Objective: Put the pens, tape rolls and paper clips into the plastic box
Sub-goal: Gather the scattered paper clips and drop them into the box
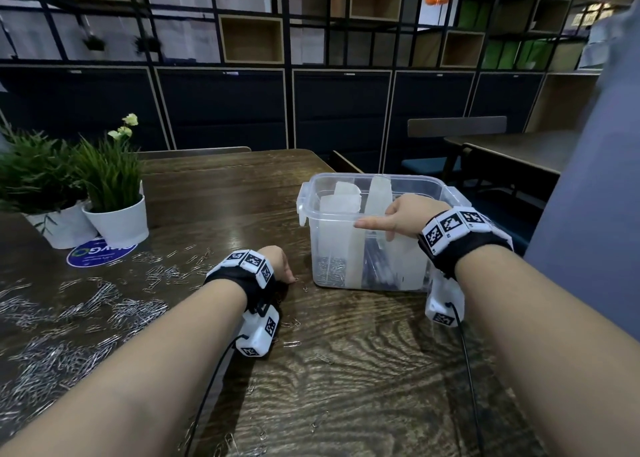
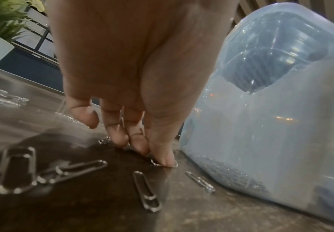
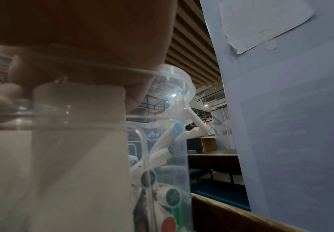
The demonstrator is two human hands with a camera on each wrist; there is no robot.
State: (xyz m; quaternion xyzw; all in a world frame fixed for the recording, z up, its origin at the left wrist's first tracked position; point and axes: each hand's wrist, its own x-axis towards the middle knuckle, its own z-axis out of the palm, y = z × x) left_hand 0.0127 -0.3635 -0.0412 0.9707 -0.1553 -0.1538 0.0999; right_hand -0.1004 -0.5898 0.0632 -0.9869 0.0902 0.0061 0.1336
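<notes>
Pressing down on a single clip (image 2: 164,164), the left hand (image 1: 278,264) has its fingertips (image 2: 140,146) bunched on the table (image 1: 363,352) just beside the box (image 1: 346,269); the clip lies pinned under them, not yet lifted, and whether it is properly pinched cannot be told. Advice for this step: slide the clip toward an edge of the fingertips or tip one end up before pinching, as flat wire on wood is likely to slip. Loose clips (image 1: 86,311) cover the near-left table in quantity, so much of the task appears outstanding. Further off, the right hand (image 1: 398,214) rests on the box's near rim, forefinger extended, other fingers curled over the edge, steadying it. The head view shows clips heaped in the box's left compartment between white dividers (image 1: 355,259). Only the right wrist view shows pens (image 3: 170,136) with coloured caps inside; only the left wrist view shows the fingertip contact.
</notes>
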